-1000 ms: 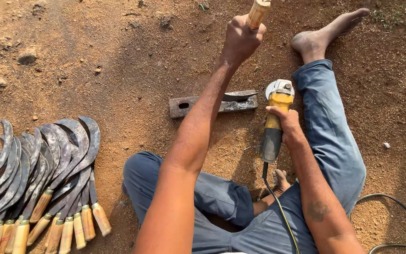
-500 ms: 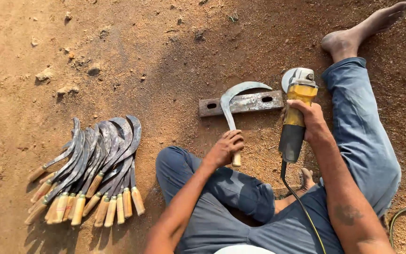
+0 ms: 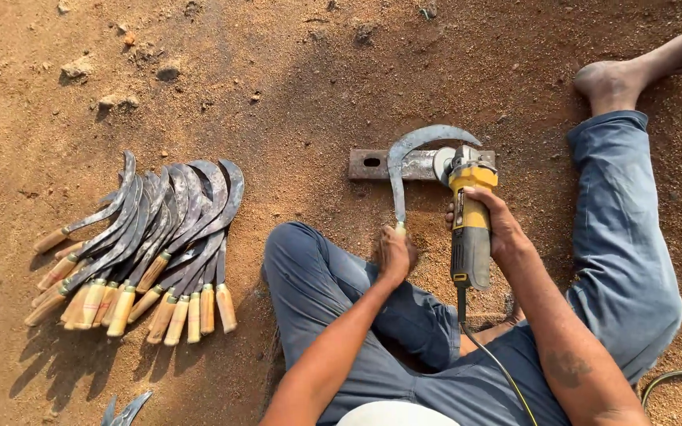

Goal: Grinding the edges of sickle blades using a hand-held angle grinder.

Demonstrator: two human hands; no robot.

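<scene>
Left hand (image 3: 395, 252) is clenched on the sickle (image 3: 412, 150) handle, pinning its blade flat across the bar (image 3: 372, 164) at 12 o'clock; right hand (image 3: 499, 229) wraps the grinder (image 3: 471, 221), disc meeting blade.

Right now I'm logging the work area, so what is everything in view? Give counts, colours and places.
sickle: one, grey blade, lying across the bar, handle in the left hand
bar: one, grey metal with a hole, flat on the ground ahead of the person
grinder: one, yellow and black, disc at the sickle blade, in the right hand
cord: one, dark, running back from the grinder
sickle pile: many, too overlapped to count, dark blades with wooden handles, fanned on the ground at left
blade tips: a couple, grey, bottom edge
stones: several, brown, upper left
ground: reddish dirt
left hand: gripping the sickle handle
right hand: gripping the grinder body
legs: blue trousers, bare foot upper right
</scene>
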